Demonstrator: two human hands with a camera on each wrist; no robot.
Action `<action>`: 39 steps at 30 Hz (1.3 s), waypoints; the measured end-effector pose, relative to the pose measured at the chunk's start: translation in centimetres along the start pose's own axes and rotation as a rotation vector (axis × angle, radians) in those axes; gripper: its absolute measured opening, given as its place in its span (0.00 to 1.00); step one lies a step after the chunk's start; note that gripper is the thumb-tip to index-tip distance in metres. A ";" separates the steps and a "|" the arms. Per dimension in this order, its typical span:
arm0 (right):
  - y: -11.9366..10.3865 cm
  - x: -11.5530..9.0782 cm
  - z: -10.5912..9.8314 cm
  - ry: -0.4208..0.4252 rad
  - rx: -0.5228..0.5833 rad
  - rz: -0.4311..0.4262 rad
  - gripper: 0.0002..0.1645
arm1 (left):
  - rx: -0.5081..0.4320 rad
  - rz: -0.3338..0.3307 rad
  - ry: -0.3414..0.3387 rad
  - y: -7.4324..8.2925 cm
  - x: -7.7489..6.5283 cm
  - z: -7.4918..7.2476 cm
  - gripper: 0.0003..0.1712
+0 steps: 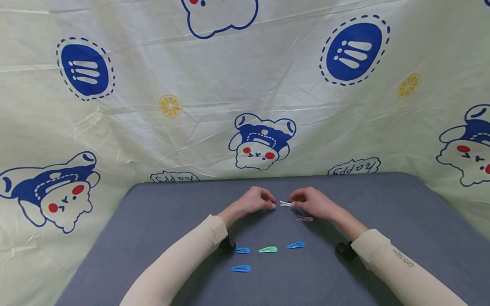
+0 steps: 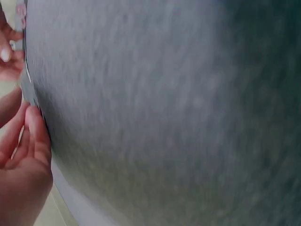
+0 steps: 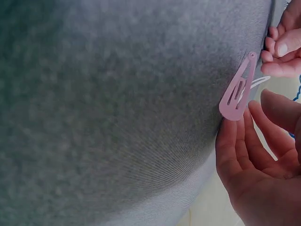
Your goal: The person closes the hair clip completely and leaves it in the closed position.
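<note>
A white hair clip (image 1: 285, 204) with spread prongs lies between my two hands at the far side of the table. My right hand (image 1: 314, 203) has its fingertips at the clip's right end; the right wrist view shows a gap between thumb and index finger. Whether they touch the clip is unclear. Just left of it, my left hand (image 1: 255, 200) hovers low, fingers loosely bent, with no held thing visible. A pink snap hair clip (image 3: 232, 106) lies below the right hand, partly covering the white hair clip (image 3: 260, 81) in the right wrist view.
Nearer on the grey table (image 1: 291, 280) lie a green hair clip (image 1: 268, 249) and several blue ones, including one at right (image 1: 296, 245) and one nearest the front (image 1: 240, 268). My left wrist camera (image 1: 227, 245) partly overlaps another. A patterned cloth (image 1: 206, 140) hangs behind.
</note>
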State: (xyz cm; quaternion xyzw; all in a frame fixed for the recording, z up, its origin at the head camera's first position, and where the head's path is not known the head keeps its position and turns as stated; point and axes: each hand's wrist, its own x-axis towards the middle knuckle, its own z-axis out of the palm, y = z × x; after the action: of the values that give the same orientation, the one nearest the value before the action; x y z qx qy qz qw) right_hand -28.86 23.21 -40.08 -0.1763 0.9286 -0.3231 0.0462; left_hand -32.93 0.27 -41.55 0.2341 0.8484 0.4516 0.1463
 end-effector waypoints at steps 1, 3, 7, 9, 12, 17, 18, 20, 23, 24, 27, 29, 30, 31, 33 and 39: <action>0.1 0.1 0.0 -0.009 -0.001 -0.006 0.14 | -0.003 0.003 -0.027 -0.1 0.1 -0.2 0.09; 0.3 0.2 0.0 -0.024 0.001 -0.019 0.13 | -0.007 0.013 -0.066 -0.4 0.5 -0.4 0.10; 0.7 0.6 0.2 -0.040 0.035 -0.028 0.12 | -0.039 0.016 -0.077 -1.0 0.9 -0.6 0.09; 1.0 0.8 0.4 -0.040 0.052 -0.022 0.11 | -0.065 0.010 -0.076 -1.3 1.0 -0.6 0.09; 1.1 1.1 0.6 -0.026 0.056 -0.006 0.10 | -0.090 0.001 -0.082 -1.3 1.0 -0.7 0.10; 1.1 1.4 0.9 -0.007 0.048 0.013 0.07 | -0.119 -0.010 -0.092 -1.3 0.8 -0.9 0.12; 1.1 1.4 0.9 -0.006 0.046 0.016 0.06 | -0.125 -0.011 -0.093 -1.4 0.8 -0.9 0.12; 1.0 1.3 0.9 -0.006 0.037 0.023 0.03 | -0.136 -0.009 -0.098 -1.4 0.7 -0.9 0.13; 0.9 1.2 0.9 -0.004 0.021 0.020 0.02 | -0.146 0.000 -0.104 -1.5 0.7 -0.9 0.13; 0.9 1.2 0.9 -0.002 0.016 0.018 0.02 | -0.146 0.001 -0.106 -1.5 0.7 -0.9 0.14; 0.8 1.0 0.8 0.004 -0.003 0.009 0.03 | -0.146 -0.001 -0.111 -1.4 0.7 -1.0 0.14; 0.8 1.0 0.8 0.009 -0.013 0.014 0.03 | -0.138 -0.003 -0.110 -1.4 0.6 -1.0 0.13; 0.7 1.0 0.8 0.010 -0.019 0.015 0.03 | -0.130 -0.004 -0.109 -1.3 0.6 -1.0 0.13; 0.8 0.9 0.8 0.009 -0.026 0.014 0.03 | -0.123 -0.004 -0.108 -1.3 0.5 -1.0 0.13; 0.8 0.9 0.8 0.015 -0.039 0.014 0.03 | -0.108 -0.002 -0.104 -1.2 0.5 -1.0 0.12; 0.7 0.8 0.7 0.052 -0.048 0.008 0.03 | -0.083 -0.001 -0.095 -0.9 -0.1 -1.0 0.12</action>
State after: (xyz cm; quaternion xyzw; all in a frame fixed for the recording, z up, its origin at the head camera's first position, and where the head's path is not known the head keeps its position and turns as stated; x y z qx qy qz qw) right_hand -29.71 23.01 -41.07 -0.1653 0.9377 -0.3050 0.0190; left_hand -33.60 -0.92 -41.73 0.2487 0.8210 0.4748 0.1964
